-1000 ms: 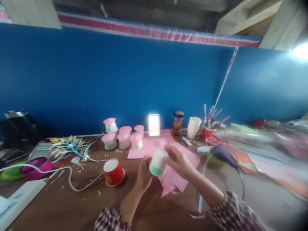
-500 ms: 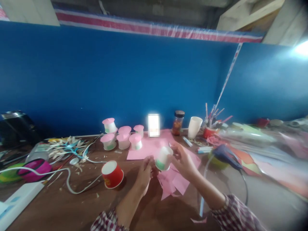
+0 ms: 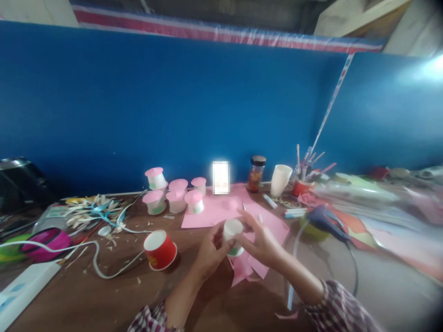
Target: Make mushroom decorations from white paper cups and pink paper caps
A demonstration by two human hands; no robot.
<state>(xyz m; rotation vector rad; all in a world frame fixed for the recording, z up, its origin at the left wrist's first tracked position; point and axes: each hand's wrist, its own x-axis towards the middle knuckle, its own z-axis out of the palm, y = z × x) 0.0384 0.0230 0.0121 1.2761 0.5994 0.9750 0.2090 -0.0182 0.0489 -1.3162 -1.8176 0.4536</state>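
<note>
Between my two hands is a small white paper cup (image 3: 233,228) with a green patch low on its side, held above pink paper scraps (image 3: 246,267). My left hand (image 3: 213,244) grips the cup's left side, and the fingers of my right hand (image 3: 258,240) close on its right side. Behind them lies a large pink paper sheet (image 3: 207,216). Several similar cups topped with pink paper discs (image 3: 177,196) stand at the back left, one of them raised on another. A red paper cup (image 3: 160,250) sits left of my left hand.
A glue gun (image 3: 323,220) with a cord lies at the right. Behind stand a lidded jar (image 3: 256,175), a white cup (image 3: 280,180) and a red cup of sticks (image 3: 302,186). At left are a power strip (image 3: 27,290), a white cable (image 3: 98,263) and a pink tape measure-like item (image 3: 46,244).
My left hand has come up and taken hold of the cup's left side. The cup has turned more upright, its round top facing me, with my right hand still on it.
</note>
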